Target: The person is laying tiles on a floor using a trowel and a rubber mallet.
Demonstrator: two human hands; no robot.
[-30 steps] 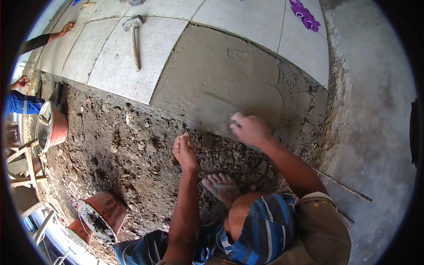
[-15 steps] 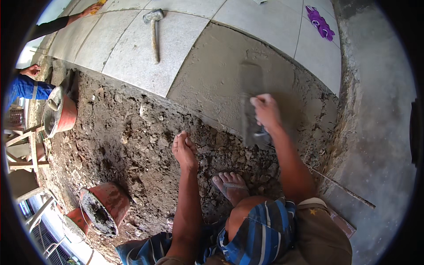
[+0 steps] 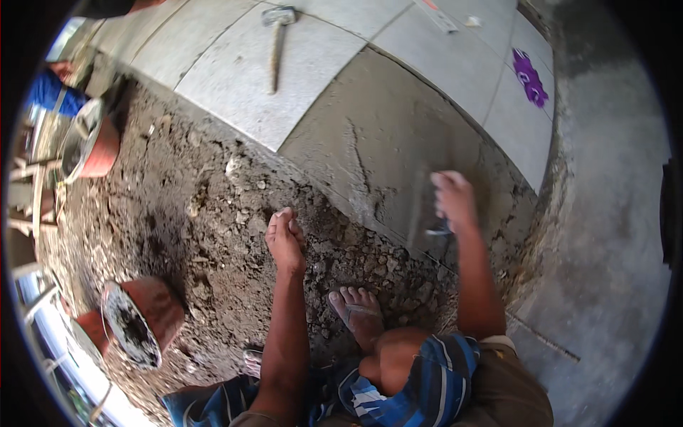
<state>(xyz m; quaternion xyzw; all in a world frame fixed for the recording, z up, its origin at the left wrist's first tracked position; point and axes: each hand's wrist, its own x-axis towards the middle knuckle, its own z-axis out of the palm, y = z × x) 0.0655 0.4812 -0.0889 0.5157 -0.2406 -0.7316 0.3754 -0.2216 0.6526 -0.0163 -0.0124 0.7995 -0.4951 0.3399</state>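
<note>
My right hand [image 3: 455, 199] grips a plastering trowel [image 3: 421, 213], whose blade is smeared by motion, over the near right part of a wet grey mortar bed [image 3: 377, 114]. A raised ridge of mortar runs across the bed to the left of the trowel. Closed in a loose fist, my left hand [image 3: 286, 242] hovers above the rough soil near the bed's edge, with nothing visible in its fingers. Pale floor tiles [image 3: 249, 78] border the mortar on its left and far sides. A mallet [image 3: 274, 50] lies on the tile to the left.
Red buckets with mortar stand at the lower left [image 3: 160, 309] and farther left [image 3: 103, 146]. Another person's blue-clad limb [image 3: 50, 96] shows beyond. A purple cloth-like item [image 3: 529, 78] and a straight bar [image 3: 435, 16] lie on far tiles. A thin rod [image 3: 544, 338] rests at right.
The trowel in my right hand has swept nearer and slightly right, and a ridge now marks the mortar. My left hand stays closed. The other person's reaching hand has left the upper left.
</note>
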